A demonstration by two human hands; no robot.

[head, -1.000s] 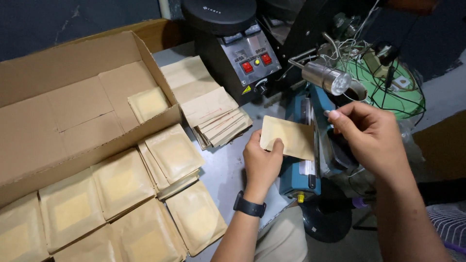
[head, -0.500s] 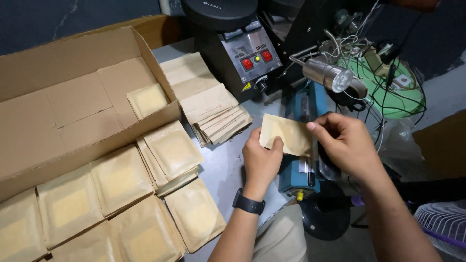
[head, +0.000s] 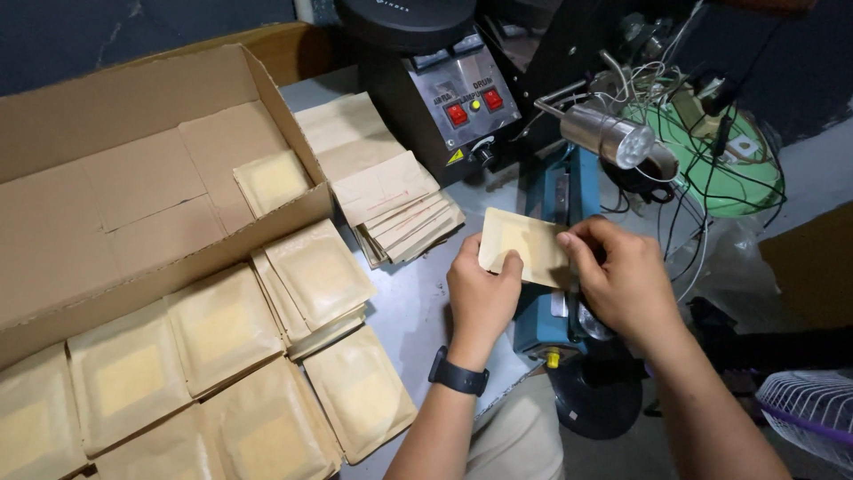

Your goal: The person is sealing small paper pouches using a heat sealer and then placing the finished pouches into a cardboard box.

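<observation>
Holding a paper pouch at the sealer

Both hands pinch one flat tan paper pouch [head: 522,244]. The left hand [head: 482,293] grips its near-left corner and the right hand [head: 622,280] grips its right edge, keeping it flat over the blue sealing machine [head: 555,267] by the grey table [head: 418,302]. Since a second ago, the right hand has dropped lower onto the pouch.

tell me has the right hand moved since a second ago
Yes. The right hand has come down and left, from up by the silver lamp to the pouch over the blue sealer.
</observation>
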